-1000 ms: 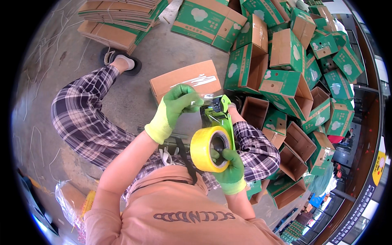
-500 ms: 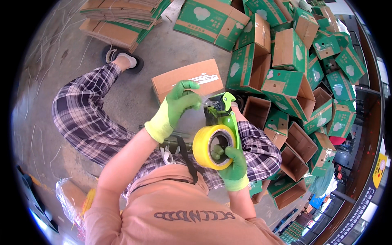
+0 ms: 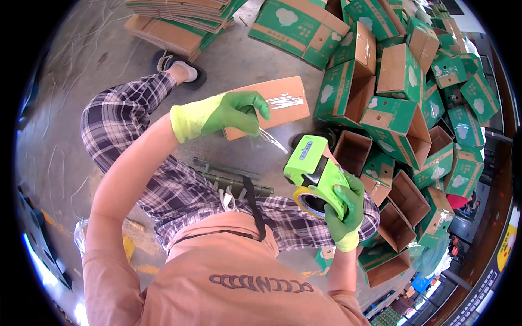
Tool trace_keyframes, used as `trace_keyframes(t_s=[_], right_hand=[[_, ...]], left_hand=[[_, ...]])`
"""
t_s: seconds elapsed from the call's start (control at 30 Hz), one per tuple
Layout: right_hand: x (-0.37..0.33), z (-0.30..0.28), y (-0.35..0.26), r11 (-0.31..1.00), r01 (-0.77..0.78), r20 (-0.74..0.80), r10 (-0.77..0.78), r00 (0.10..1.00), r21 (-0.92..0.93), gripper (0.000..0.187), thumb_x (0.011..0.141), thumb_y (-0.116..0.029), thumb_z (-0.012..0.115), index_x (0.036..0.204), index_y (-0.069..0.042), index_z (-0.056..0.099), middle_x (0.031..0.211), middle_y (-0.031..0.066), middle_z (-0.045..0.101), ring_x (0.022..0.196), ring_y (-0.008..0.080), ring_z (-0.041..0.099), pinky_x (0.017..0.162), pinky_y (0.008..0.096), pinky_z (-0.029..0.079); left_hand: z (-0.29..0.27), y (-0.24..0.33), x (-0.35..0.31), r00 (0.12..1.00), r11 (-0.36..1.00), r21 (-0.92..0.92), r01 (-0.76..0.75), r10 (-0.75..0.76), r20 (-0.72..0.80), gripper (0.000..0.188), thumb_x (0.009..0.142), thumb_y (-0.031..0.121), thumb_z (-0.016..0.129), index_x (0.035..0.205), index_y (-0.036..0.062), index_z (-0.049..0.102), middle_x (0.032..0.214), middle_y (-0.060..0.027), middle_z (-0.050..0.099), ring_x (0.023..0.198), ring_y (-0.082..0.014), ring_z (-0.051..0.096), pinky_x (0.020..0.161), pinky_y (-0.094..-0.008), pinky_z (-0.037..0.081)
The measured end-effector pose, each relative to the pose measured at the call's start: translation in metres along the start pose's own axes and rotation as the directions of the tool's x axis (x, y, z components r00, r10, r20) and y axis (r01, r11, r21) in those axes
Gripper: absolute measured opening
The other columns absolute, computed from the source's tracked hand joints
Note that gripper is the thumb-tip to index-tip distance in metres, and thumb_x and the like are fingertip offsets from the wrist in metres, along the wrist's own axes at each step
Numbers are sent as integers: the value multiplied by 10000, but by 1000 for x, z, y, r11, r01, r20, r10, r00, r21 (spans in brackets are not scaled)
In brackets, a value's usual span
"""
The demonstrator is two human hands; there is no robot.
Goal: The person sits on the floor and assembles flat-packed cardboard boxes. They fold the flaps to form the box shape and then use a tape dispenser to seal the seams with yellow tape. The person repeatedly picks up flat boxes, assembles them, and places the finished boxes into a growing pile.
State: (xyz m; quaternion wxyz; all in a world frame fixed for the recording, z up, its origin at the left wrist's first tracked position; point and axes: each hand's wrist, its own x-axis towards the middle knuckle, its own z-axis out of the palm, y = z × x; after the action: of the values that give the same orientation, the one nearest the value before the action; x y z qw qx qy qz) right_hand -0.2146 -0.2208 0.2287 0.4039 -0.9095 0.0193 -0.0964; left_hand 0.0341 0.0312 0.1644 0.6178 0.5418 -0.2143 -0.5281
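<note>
Your left hand (image 3: 242,114) is pinching a clear tape strip (image 3: 273,140), your right hand (image 3: 349,212) gripping the lime-green tape dispenser (image 3: 328,180) near your right thigh (image 3: 291,225). Its long axis is slanting forward-left, broad end pointing away from you; a brown carton (image 3: 288,113) is lying beyond.

Single fisheye view from the wearer's head, facing steeply downward: printed peach-coloured short-sleeved shirt (image 3: 190,296) nearest, lower centre; green-and-yellow-gloved left hand (image 3: 239,114) and right hand (image 3: 348,209) close, around mid-frame.
</note>
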Motion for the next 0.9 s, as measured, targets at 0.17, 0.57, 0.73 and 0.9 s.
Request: trace_keyframes(t_s=[0.17,0.57,0.73,0.9], right_hand=[[-3,-8,-3,986,129,62,-122,991,-106,528,594,73,664,1096,-92,664,1203,192,546,1049,365,586,857,416,503],[-9,0,-1,971,171,89,-157,984,-170,528,591,61,687,1088,-113,697,1208,187,524,1062,383,589,863,429,516],[-3,32,13,963,105,41,-98,994,-248,540,625,34,695,1142,-124,689,1202,203,527,1069,387,588,869,418,514],[5,69,35,964,4,-69,-23,997,-266,557,667,-20,739,1201,-158,662,1211,199,539,1045,381,601,840,411,526]], left_hand=[[1,14,-1,994,992,100,81,-88,65,460,797,37,628,1248,71,546,865,-25,598,772,-100,580,739,-251,491],[-4,5,9,990,945,301,125,-139,26,485,823,60,624,1304,79,563,884,25,608,802,-61,551,748,-228,452],[-11,-28,40,977,945,323,-57,119,-177,381,872,87,598,1252,70,585,856,40,574,785,-62,527,746,-222,438],[-20,-24,90,970,931,364,14,76,-230,420,902,91,543,1321,115,516,823,14,552,737,-88,509,684,-253,459]])
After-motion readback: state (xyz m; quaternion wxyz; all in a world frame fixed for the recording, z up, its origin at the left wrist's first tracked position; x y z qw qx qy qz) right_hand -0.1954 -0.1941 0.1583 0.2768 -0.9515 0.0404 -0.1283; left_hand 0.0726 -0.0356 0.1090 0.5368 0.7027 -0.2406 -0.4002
